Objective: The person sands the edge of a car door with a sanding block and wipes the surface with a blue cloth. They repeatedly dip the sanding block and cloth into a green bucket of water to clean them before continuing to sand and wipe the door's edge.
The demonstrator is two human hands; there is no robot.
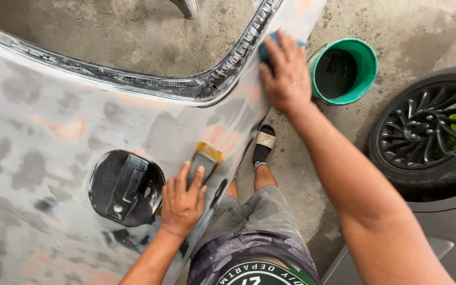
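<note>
The person leans over a grey, patchy car panel [54,148] that fills the left half of the frame. The left hand [183,200], in the lower middle, lies flat with fingers stretched on a yellow-edged sanding block [204,161] and presses it to the panel, just right of the round black fuel opening [126,187]. The right hand [287,74], at the upper middle, is spread open over a blue sponge [266,48], which is mostly hidden under the fingers, at the panel's edge. Just right of it a green bucket [368,74] stands on the concrete floor [412,31]; inside looks dark, and I cannot tell its content. A black wheel [431,132] is at the right edge.
</note>
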